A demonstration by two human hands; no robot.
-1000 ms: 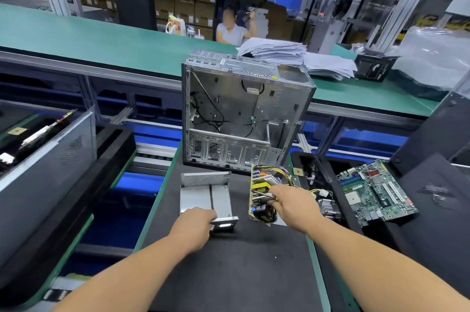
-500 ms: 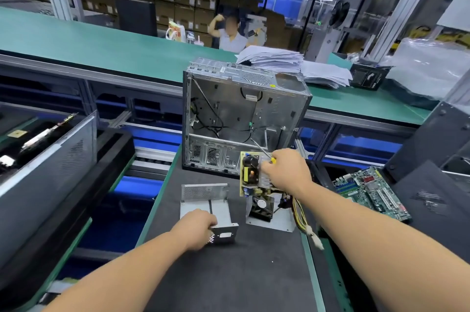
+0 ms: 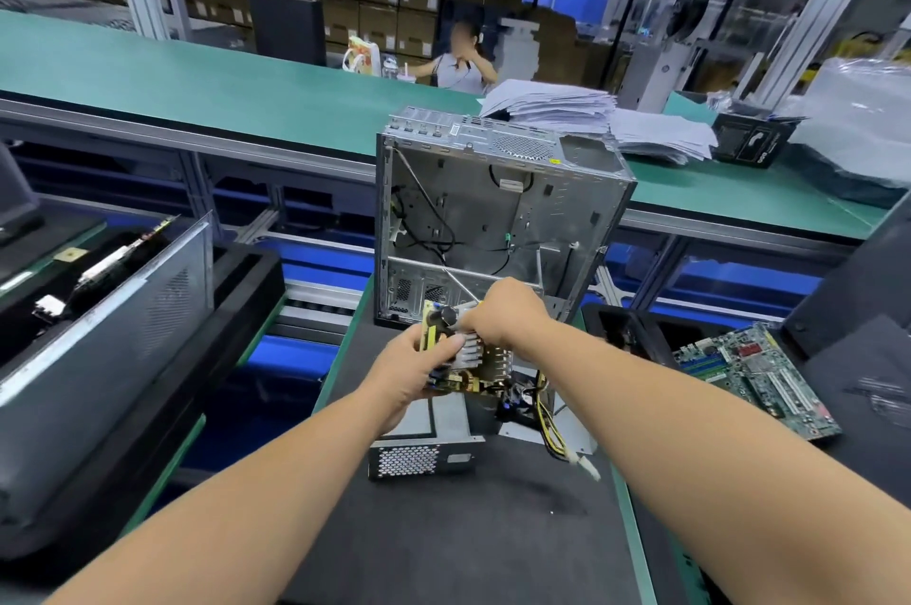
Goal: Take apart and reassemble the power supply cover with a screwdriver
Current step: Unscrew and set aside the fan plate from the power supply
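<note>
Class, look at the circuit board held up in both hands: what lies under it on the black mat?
Under the circuit board lies the metal cover, its perforated end facing the camera, beside a fan and yellow wires. The board and left hand hide the cover's far part.

circuit board (image 3: 480, 365) before computer case (image 3: 493, 210), motherboard (image 3: 754, 380) right

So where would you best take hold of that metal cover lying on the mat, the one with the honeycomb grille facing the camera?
Probably by the cover's near end, where the upright grille wall meets the flat panel: thumb on the grille face, fingers over the top edge, coming from the camera side. That wall stands clear on the mat; the far end lies under the circuit board held by both hands.
</note>
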